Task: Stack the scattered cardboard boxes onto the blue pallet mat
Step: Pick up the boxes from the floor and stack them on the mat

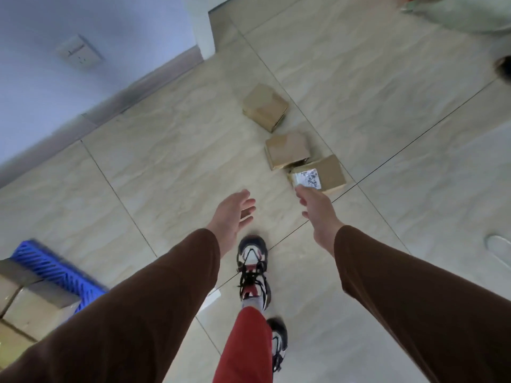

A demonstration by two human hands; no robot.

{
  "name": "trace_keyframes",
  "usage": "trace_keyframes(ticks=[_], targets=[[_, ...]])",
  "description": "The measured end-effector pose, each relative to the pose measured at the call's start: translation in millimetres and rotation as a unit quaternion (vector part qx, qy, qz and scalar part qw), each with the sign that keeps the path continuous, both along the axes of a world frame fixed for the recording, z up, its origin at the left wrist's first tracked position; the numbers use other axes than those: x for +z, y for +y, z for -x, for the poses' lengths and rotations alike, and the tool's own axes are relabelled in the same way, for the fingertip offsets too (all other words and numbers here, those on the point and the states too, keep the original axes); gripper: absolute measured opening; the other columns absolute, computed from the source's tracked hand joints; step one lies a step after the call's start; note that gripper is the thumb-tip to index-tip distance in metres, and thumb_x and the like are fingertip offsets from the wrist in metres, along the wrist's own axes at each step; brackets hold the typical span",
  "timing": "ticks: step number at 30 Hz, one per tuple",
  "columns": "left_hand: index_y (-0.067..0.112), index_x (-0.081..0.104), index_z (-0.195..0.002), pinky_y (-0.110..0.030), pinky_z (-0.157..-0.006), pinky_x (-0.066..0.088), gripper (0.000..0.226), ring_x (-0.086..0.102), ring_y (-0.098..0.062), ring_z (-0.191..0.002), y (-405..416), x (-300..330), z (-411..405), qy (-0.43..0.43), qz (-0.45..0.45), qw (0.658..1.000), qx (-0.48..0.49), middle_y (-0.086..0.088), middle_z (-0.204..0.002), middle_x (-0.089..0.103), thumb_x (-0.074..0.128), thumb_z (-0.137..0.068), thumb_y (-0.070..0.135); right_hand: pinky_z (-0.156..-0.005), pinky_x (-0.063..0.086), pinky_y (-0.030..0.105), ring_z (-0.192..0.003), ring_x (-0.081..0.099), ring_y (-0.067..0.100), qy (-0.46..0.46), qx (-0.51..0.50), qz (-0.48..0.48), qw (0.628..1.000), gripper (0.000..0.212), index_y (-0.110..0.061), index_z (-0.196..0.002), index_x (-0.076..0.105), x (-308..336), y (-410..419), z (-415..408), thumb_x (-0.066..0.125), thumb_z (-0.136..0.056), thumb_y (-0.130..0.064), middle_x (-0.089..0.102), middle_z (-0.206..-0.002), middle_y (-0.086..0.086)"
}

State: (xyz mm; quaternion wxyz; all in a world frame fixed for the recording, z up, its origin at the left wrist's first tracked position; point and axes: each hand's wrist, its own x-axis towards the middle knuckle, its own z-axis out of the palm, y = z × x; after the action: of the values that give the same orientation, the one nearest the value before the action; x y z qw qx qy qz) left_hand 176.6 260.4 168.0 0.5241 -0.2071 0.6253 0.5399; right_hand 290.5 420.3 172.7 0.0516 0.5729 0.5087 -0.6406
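Three small cardboard boxes lie on the tiled floor ahead of me. The farthest box (pixel 266 107) sits alone. The middle box (pixel 288 150) touches the nearest box (pixel 320 174), which carries a white printed label. My right hand (pixel 318 211) reaches out with fingers apart, its fingertips just short of the labelled box. My left hand (pixel 233 214) is stretched forward, open and empty, over bare floor left of the boxes. The blue pallet mat (pixel 52 268) lies at the lower left with several cardboard boxes (pixel 33 302) stacked on it.
My foot in a black, white and red shoe (pixel 252 268) steps forward between my arms. A wall with a socket plate (pixel 78 52) runs along the left. A pale object (pixel 464 15) sits at the top right, another shoe (pixel 500 251) at the right edge.
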Motion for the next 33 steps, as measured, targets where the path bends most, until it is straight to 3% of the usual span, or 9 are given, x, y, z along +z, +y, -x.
trace_keyframes(ticks=[4, 6, 9, 12, 18, 21, 25, 30, 33], targets=[[0.009, 0.057, -0.130, -0.035, -0.098, 0.050, 0.035, 0.062, -0.020, -0.118, 27, -30, 34, -0.008, 0.050, 0.997, -0.054, -0.006, -0.128, 0.065, 0.053, -0.103, 0.031, -0.075, 0.038, 0.028, -0.088, 0.048, 0.015, -0.009, 0.021, -0.043, 0.999, 0.032, -0.004, -0.117, 0.059, -21, 59, 20, 0.054, -0.099, -0.029, 0.051, -0.103, -0.002], [0.009, 0.057, -0.130, -0.040, -0.108, 0.044, 0.033, 0.058, -0.025, -0.123, 39, -48, 57, 0.025, 0.082, 0.991, -0.100, -0.008, -0.132, 0.061, 0.052, -0.103, 0.027, -0.066, 0.040, 0.021, -0.091, 0.052, 0.017, -0.025, 0.034, -0.062, 0.997, 0.031, -0.013, -0.126, 0.057, -36, 92, 30, 0.054, -0.098, -0.025, 0.054, -0.109, -0.001], [0.011, 0.041, -0.153, -0.039, -0.120, 0.030, 0.053, 0.041, -0.027, -0.144, 57, -79, 88, 0.134, 0.148, 0.967, -0.158, -0.008, -0.158, 0.042, 0.052, -0.103, 0.025, -0.089, 0.048, 0.025, -0.121, 0.058, 0.021, -0.046, 0.054, -0.095, 0.993, 0.070, -0.037, -0.156, 0.032, -59, 136, 49, 0.052, -0.089, -0.038, 0.053, -0.139, -0.006], [0.016, 0.017, -0.162, -0.035, -0.122, 0.020, 0.067, 0.023, -0.026, -0.153, 84, -109, 109, 0.261, 0.226, 0.913, -0.218, -0.006, -0.168, 0.020, 0.048, -0.104, 0.028, -0.124, 0.024, 0.041, -0.154, 0.026, 0.019, -0.060, 0.108, -0.176, 0.977, 0.073, -0.033, -0.163, 0.013, -95, 174, 70, 0.046, -0.098, -0.035, 0.024, -0.168, -0.007], [0.023, -0.001, -0.163, -0.032, -0.124, 0.003, 0.072, -0.006, -0.016, -0.157, 150, -183, 110, 0.387, 0.245, 0.866, -0.199, 0.000, -0.171, -0.006, 0.041, -0.105, 0.035, -0.124, -0.002, 0.033, -0.159, -0.003, 0.017, -0.081, 0.213, -0.251, 0.941, 0.072, -0.024, -0.164, -0.005, -182, 208, 111, 0.036, -0.105, -0.029, -0.006, -0.172, -0.006], [0.021, -0.004, -0.162, -0.032, -0.126, 0.002, 0.075, -0.005, -0.014, -0.157, 181, -217, 100, 0.354, 0.219, 0.895, -0.161, 0.002, -0.171, -0.006, 0.040, -0.105, 0.042, -0.127, 0.004, 0.040, -0.159, 0.005, 0.021, -0.072, 0.216, -0.213, 0.950, 0.075, -0.025, -0.164, -0.006, -221, 209, 123, 0.038, -0.104, -0.038, 0.000, -0.173, -0.003], [0.029, -0.004, -0.162, -0.043, -0.125, 0.017, 0.078, 0.016, -0.022, -0.155, 218, -245, 87, 0.191, 0.162, 0.967, -0.043, 0.001, -0.170, 0.010, 0.038, -0.102, 0.054, -0.120, 0.027, 0.047, -0.148, 0.036, 0.033, -0.104, 0.224, -0.117, 0.962, 0.076, -0.032, -0.162, -0.009, -252, 205, 131, 0.037, -0.103, -0.048, 0.025, -0.168, 0.004], [0.031, 0.014, -0.161, -0.042, -0.117, 0.030, 0.065, 0.038, -0.027, -0.142, 237, -242, 77, 0.065, 0.123, 0.990, 0.031, -0.004, -0.160, 0.034, 0.034, -0.103, 0.054, -0.109, 0.041, 0.047, -0.120, 0.057, 0.031, -0.090, 0.208, -0.068, 0.972, 0.051, -0.017, -0.142, 0.043, -251, 199, 132, 0.039, -0.102, -0.048, 0.060, -0.134, 0.008], [0.030, 0.025, -0.158, -0.040, -0.111, 0.036, 0.061, 0.045, -0.025, -0.133, 226, -217, 75, 0.062, 0.111, 0.991, 0.049, -0.003, -0.151, 0.044, 0.037, -0.103, 0.054, -0.105, 0.044, 0.043, -0.116, 0.058, 0.025, -0.059, 0.190, -0.073, 0.977, 0.045, -0.019, -0.140, 0.047, -224, 190, 130, 0.041, -0.103, -0.044, 0.061, -0.128, 0.003]])
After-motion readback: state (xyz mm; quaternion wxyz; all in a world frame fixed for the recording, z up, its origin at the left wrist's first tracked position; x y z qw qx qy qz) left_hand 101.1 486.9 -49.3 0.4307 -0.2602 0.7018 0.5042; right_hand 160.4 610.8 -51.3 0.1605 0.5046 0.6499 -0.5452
